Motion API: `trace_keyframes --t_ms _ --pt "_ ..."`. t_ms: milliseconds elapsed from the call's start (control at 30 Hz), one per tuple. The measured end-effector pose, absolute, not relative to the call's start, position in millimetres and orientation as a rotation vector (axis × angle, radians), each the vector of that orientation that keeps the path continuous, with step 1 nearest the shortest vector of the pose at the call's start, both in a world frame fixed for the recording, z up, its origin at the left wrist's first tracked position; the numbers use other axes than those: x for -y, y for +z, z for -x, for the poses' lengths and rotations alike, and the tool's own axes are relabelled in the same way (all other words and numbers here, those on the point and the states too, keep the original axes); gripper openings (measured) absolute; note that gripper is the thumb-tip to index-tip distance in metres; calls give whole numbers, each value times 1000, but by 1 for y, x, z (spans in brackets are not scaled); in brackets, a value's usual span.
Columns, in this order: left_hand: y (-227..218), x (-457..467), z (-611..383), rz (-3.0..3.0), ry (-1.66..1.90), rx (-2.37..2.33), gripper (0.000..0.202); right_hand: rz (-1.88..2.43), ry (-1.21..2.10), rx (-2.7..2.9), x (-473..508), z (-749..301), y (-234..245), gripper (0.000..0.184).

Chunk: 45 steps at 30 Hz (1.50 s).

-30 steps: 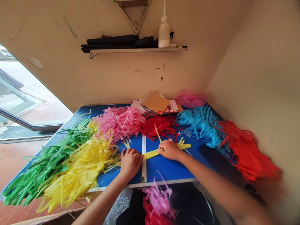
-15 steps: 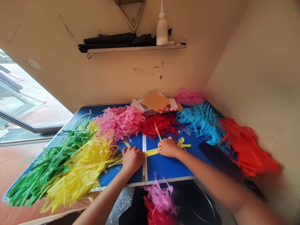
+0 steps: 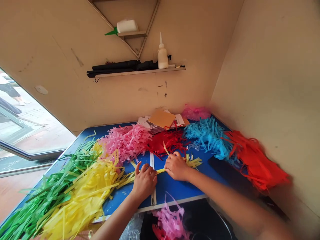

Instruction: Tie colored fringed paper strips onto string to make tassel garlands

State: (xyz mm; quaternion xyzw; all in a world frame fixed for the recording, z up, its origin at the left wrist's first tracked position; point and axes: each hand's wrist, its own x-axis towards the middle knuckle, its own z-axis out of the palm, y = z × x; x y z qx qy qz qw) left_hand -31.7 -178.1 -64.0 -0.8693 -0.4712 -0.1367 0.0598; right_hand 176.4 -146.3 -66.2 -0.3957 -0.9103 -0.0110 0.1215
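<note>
A narrow yellow paper strip spans the short gap between my two hands, low over the blue table. My left hand is curled on the strip's left part, one finger raised a little; its thumb side faces the other hand. Closed around the right part is my right hand, and a loose yellow end sticks up behind its knuckles. Past that hand lies a frayed yellow bunch. Left of my left hand, yellow strands run toward a large yellow fringe pile. My palms hide part of the strip.
Green fringe lies far left. Behind are pink fringe, dark red fringe, papers and blue fringe; red fringe is at right. Pink strands hang below the table edge. A shelf holds a bottle.
The view has tipped upward, showing a second bottle. My hands have shifted slightly; the stretch of strip between them looks narrower, and my left fingers are a little more spread.
</note>
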Motion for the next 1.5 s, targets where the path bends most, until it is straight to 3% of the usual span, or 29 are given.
trace_keyframes --t_ms 167,400,1167,1367,1500 --pt "-65 179 39 2654 -367 1456 28 1111 -88 2668 152 -180 -75 15" --pt "-78 174 58 2736 -559 1693 25 1208 246 2313 149 -203 -101 6" --pt "-66 163 40 2686 -325 1855 22 1671 560 2344 137 -189 -71 8" --pt "-63 176 37 2607 -361 1790 12 1676 436 2430 147 -178 -54 7" --pt "-82 174 43 2692 -401 1346 8 1335 89 2547 151 -175 -63 14"
